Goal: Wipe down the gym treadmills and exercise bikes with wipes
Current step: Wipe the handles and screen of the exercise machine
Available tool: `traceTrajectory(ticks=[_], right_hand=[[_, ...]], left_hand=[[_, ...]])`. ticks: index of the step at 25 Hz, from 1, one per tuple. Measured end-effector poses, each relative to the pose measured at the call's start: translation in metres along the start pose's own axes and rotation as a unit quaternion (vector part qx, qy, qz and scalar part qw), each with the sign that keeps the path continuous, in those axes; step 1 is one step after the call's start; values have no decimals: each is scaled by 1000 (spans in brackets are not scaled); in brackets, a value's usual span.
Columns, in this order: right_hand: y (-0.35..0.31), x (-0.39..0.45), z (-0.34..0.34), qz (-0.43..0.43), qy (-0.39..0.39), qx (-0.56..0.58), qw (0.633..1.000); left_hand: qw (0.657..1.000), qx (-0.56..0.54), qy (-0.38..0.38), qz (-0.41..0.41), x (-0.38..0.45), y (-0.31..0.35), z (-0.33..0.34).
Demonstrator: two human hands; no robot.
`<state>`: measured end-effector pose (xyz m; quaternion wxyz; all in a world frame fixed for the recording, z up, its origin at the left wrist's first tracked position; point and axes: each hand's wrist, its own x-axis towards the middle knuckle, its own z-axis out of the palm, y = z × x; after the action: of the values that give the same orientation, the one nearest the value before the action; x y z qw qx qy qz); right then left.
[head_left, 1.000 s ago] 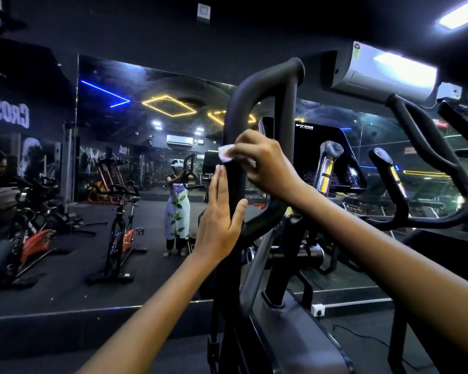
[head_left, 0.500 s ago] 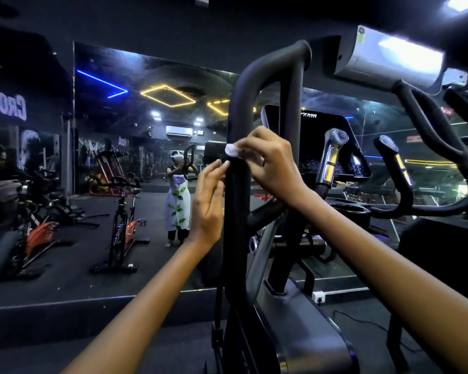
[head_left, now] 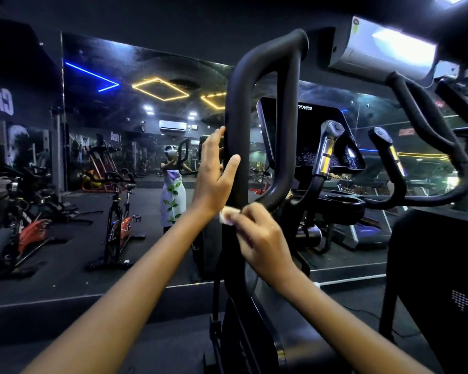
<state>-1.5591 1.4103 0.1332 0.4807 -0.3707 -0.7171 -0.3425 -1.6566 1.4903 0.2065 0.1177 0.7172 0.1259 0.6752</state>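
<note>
A tall black looped handlebar (head_left: 237,109) of an exercise machine rises right in front of me. My left hand (head_left: 214,174) rests flat against its left side, fingers straight and thumb on the bar's front. Lower down, my right hand (head_left: 260,236) pinches a small white wipe (head_left: 227,213) and presses it on the bar's lower stem. The machine's dark console screen (head_left: 308,133) sits behind the loop, with two short grips (head_left: 328,149) beside it.
A wall mirror (head_left: 119,157) ahead reflects me and the gym. Red and black exercise bikes (head_left: 119,225) stand at left. A second looped handlebar (head_left: 427,125) curves at right. An air conditioner (head_left: 384,49) hangs on the wall above. A black machine housing (head_left: 438,265) fills the lower right.
My right hand has slid the wipe down the bar from near the loop's middle to its lower stem. My left hand has stayed on the bar's left side, higher than the right.
</note>
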Motion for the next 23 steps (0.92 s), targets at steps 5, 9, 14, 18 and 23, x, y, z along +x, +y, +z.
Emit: traceTrajectory(ticks=[5, 9, 14, 18, 23], right_hand=[[7, -21, -9, 25, 25, -12, 999], [4, -23, 0, 93, 75, 0, 993], [43, 5, -28, 154, 147, -47, 976], [25, -2, -22, 97, 45, -39, 993], [53, 30, -40, 105, 74, -97, 987]], left_hand=[[999, 39, 12, -16, -3, 10, 20], [995, 87, 41, 25, -7, 11, 26], [980, 184, 16, 68, -6, 5, 24], [963, 253, -5, 93, -7, 2, 24], [957, 270, -12, 105, -7, 3, 23]])
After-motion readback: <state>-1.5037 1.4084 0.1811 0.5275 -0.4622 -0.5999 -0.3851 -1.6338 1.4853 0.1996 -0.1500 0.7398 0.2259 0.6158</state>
